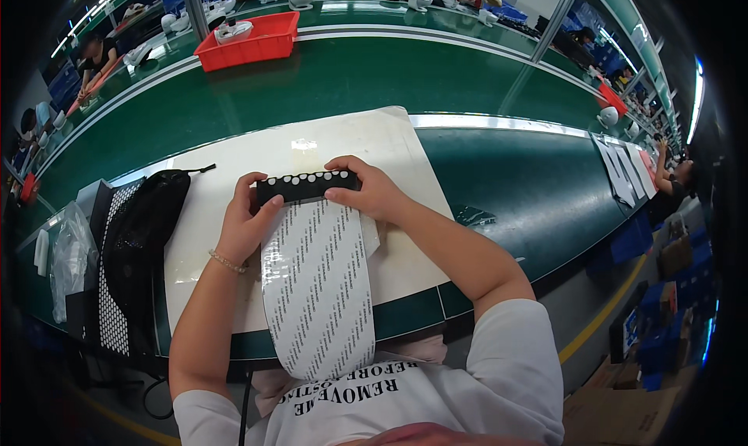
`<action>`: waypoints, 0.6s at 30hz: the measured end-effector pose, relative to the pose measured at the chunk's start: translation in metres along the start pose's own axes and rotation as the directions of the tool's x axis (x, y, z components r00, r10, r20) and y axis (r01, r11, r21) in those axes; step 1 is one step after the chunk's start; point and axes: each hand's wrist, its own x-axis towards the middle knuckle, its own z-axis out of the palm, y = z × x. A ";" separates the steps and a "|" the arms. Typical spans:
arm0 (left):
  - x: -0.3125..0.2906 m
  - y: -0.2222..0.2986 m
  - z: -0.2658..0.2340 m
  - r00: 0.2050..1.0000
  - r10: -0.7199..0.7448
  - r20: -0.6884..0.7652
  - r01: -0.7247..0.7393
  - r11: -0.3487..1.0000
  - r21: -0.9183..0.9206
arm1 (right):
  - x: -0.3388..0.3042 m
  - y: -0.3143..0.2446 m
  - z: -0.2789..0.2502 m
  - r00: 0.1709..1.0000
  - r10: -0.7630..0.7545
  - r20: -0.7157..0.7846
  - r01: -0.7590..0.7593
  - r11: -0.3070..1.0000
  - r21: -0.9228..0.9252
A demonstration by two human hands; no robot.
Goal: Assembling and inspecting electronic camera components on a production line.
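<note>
My left hand (246,217) and my right hand (369,189) each grip one end of a short black bar (305,189), thumbs on its near side and fingers at its far side. A row of several white round dots lines the bar's far edge. From under the bar a wide white strip of printed backing paper (318,278) runs toward me and curves down over the table's near edge. What the paper's far end does beneath the bar is hidden. Beneath both hands lies a cream board (210,251), with a piece of clear tape (304,151) just beyond the bar.
A black mesh bag (148,228) and a crumpled clear plastic bag (72,263) lie left of the board. Across the green conveyor (374,72) stands a red bin (257,47) holding a white part. Papers (619,169) lie at right. Other people work along the far line.
</note>
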 end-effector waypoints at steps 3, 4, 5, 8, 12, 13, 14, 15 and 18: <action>0.000 -0.001 0.000 1.000 0.012 -0.003 -0.012 1.000 -0.010 | 0.000 0.000 0.000 1.000 0.000 0.000 0.000 1.000 -0.011; 0.000 -0.002 0.000 1.000 0.015 -0.002 -0.015 1.000 -0.027 | 0.000 0.000 0.000 1.000 0.000 0.002 0.000 1.000 -0.012; 0.000 -0.001 0.001 1.000 0.015 -0.001 -0.015 1.000 -0.027 | 0.001 0.002 0.000 1.000 0.002 0.001 -0.002 1.000 -0.013; 0.000 0.000 0.001 1.000 -0.008 -0.003 0.008 0.999 -0.036 | 0.001 0.004 0.000 0.999 -0.038 -0.013 0.037 0.998 -0.046; 0.002 -0.008 -0.001 1.000 0.021 -0.009 -0.021 1.000 -0.019 | 0.002 0.004 0.001 1.000 0.006 -0.007 -0.006 1.000 -0.027; 0.002 -0.009 -0.002 0.999 0.048 -0.018 -0.048 0.999 -0.013 | 0.003 0.006 0.001 1.000 -0.013 -0.015 0.013 0.999 -0.039; 0.002 -0.008 -0.002 0.999 0.045 -0.024 -0.046 0.999 -0.013 | 0.003 0.007 0.001 1.000 -0.013 -0.009 0.013 0.999 -0.038; 0.002 -0.007 -0.002 0.999 0.045 -0.024 -0.045 0.999 -0.011 | 0.003 0.007 0.001 1.000 -0.016 -0.019 0.015 0.999 -0.050; 0.002 -0.007 -0.001 0.999 0.046 -0.025 -0.047 0.999 -0.013 | 0.003 0.008 0.001 1.000 -0.014 -0.026 0.012 0.998 -0.054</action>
